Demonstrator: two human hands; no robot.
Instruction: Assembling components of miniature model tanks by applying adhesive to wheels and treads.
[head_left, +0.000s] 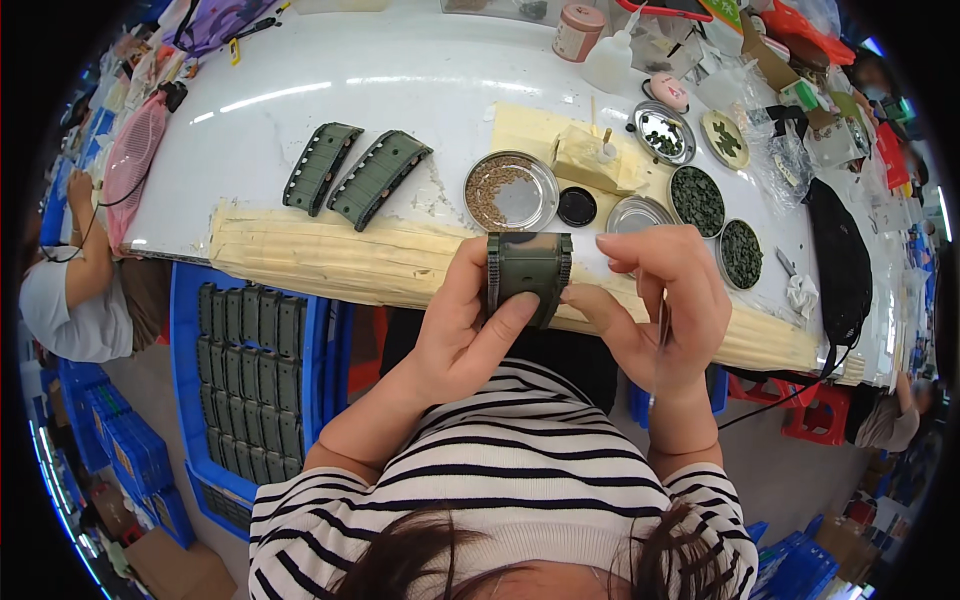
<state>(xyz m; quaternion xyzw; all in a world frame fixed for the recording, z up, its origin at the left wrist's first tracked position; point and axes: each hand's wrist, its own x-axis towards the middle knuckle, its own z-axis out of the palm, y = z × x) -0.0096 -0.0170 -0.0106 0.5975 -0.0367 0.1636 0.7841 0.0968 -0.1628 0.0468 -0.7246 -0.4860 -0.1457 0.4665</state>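
Observation:
A curved dark green plastic piece (527,270) with ridged side edges is held over the table's near edge. My left hand (455,345) grips it from the left, the thumb across its face. On its right side, my right hand (675,300) has the thumb tip close to the piece's edge and the index finger lifted. A slim metal tool (659,350) is tucked in that hand and points down toward the wrist; its kind cannot be made out. Two similar green pieces, one (322,168) beside the other (380,180), lie on the table to the left.
Ahead are a metal dish (540,192) of small brown parts, a black round cap (577,206) and a cream block (590,160). Dark green small parts (697,200) fill dishes at right. A blue crate (187,350) of green pieces stands lower left. Another person (75,290) sits at left.

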